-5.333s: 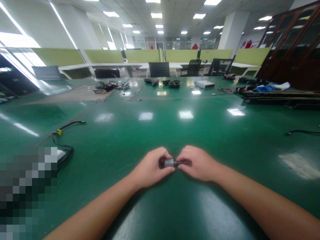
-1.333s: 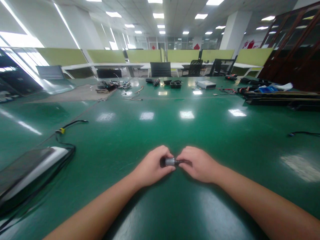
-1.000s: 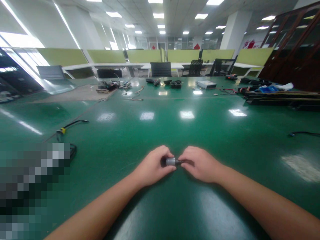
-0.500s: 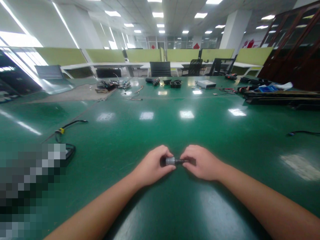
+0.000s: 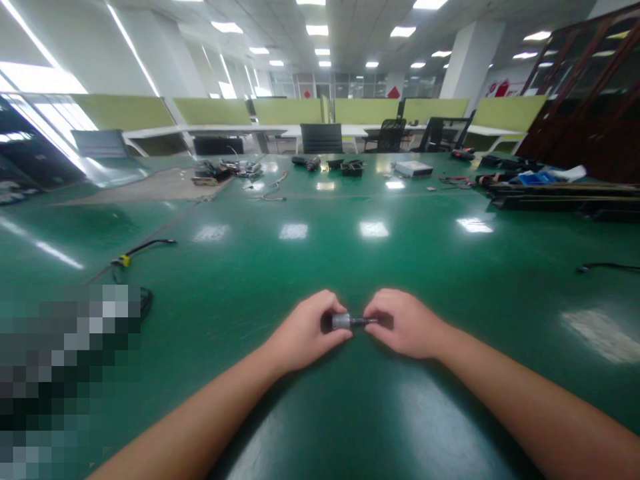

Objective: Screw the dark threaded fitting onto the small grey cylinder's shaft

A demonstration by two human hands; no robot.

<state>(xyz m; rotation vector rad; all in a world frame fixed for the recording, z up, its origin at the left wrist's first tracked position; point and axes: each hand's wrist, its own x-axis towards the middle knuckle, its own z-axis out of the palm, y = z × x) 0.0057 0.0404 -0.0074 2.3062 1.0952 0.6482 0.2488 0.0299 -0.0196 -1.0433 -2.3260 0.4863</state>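
A small silver cylinder with a dark, thin stem (image 5: 342, 321) lies sideways between my two hands, low over the green table (image 5: 320, 267). My left hand (image 5: 306, 332) closes thumb and fingers round the silver end. At the other end, my right hand (image 5: 411, 325) pinches the tip of the stem between thumb and fingertips. The stem's middle shows in the gap between the hands. What kind of part this is, I cannot make out.
To the left are a black cable with a yellow piece (image 5: 124, 261) and a pixelated dark object (image 5: 65, 353). Another black cable (image 5: 607, 267) lies at right. Along the far side are electronic parts (image 5: 220, 171), a silver box (image 5: 413, 168) and stacked dark strips (image 5: 550, 197).
My right hand has shifted very slightly to the right, and a bit more of the stem's tip shows. My left hand stays on the silver end, almost unmoved.
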